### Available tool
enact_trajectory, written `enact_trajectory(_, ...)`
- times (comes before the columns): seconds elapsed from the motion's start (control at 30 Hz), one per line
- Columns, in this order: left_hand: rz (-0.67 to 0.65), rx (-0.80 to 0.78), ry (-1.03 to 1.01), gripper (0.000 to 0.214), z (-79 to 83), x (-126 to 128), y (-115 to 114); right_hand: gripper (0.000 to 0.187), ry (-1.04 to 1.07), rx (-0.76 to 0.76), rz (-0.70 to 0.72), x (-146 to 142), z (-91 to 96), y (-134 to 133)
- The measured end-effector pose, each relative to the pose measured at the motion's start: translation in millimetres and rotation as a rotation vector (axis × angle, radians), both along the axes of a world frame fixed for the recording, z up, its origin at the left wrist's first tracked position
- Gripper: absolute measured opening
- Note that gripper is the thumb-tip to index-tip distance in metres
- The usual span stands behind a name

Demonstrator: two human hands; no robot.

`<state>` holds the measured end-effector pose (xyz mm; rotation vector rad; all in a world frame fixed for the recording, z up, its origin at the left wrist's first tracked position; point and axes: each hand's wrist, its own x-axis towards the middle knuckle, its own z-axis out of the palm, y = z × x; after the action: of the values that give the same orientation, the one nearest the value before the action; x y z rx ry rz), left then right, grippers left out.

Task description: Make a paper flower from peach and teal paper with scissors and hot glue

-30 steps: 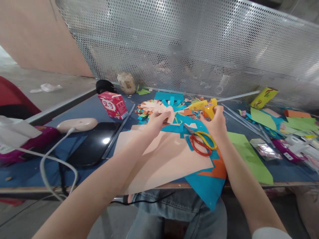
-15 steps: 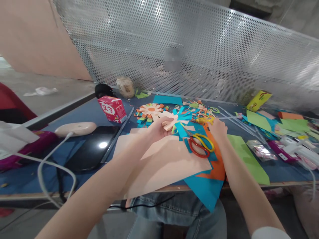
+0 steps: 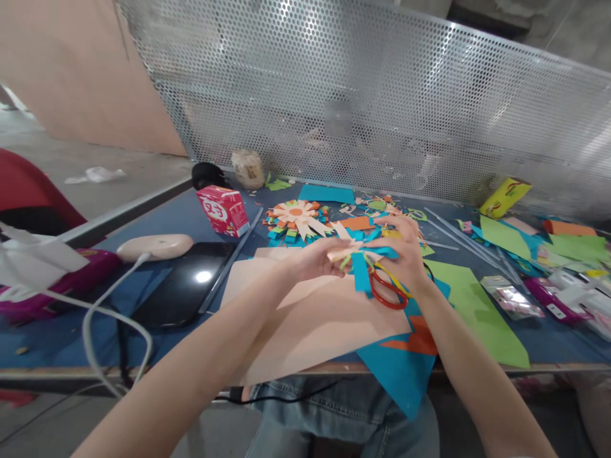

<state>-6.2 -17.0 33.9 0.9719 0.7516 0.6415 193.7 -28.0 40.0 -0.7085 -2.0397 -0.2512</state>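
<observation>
A paper flower (image 3: 361, 262) made of blue and peach strips is held up over the peach sheet (image 3: 315, 318). My left hand (image 3: 321, 259) pinches its peach side, fingers closed. My right hand (image 3: 405, 249) is at its other side, the thumb against a blue strip and the index finger reaching forward. An orange paper strip (image 3: 358, 223) lies by those fingertips; whether they touch it I cannot tell. Something yellow (image 3: 392, 234) shows between the right fingers, mostly hidden. Just below the flower are scissors (image 3: 389, 294) with red and yellow handles, their blades covered.
A finished-looking layered paper flower (image 3: 296, 213) lies behind my left hand. Left are a pink box (image 3: 222, 211), a black phone (image 3: 184, 286) and a white cable (image 3: 90, 318). Green sheets (image 3: 482, 312), a yellow box (image 3: 505, 196) and paper scraps lie right. A perforated metal panel (image 3: 334, 76) stands behind.
My right hand has come left from the yellow thing to the flower. The flower in my left hand has turned and moved lower, and the right hand now partly covers the scissors.
</observation>
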Motion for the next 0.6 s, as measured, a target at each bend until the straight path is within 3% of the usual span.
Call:
enact_trajectory(0.07,-0.046,0.067,0.162,0.047,-0.3,-3,4,0.003,0.117,-0.062,0.021,2,0.9,3)
enact_trajectory(0.1,0.009,0.141,0.258,0.056,-0.8,-5,6,0.002,0.186,-0.116,0.03,2,0.7,5)
enact_trajectory(0.17,0.311,0.393,0.394,0.063,-1.6,-9,9,0.005,0.326,-0.255,0.038,3,-0.9,8)
enact_trajectory(0.23,0.669,0.736,0.422,0.055,-0.3,-13,8,0.011,0.431,-0.393,0.02,3,-3.4,11)
enact_trajectory(0.27,0.798,0.921,0.425,0.05,1.3,-15,6,0.014,0.451,-0.443,0.005,2,-4.5,11)
enact_trajectory(0.33,0.933,1.303,0.462,0.039,5.7,-17,0,0.019,0.448,-0.487,-0.022,1,-5.9,12)
enact_trajectory(0.47,0.902,1.932,0.635,0.046,11.5,-16,-13,0.015,0.336,-0.362,-0.023,-3,-4.2,10)
enact_trajectory(0.6,0.801,2.218,0.706,0.049,7.4,-14,-16,0.002,0.143,-0.015,0.013,-1,-2.1,5)
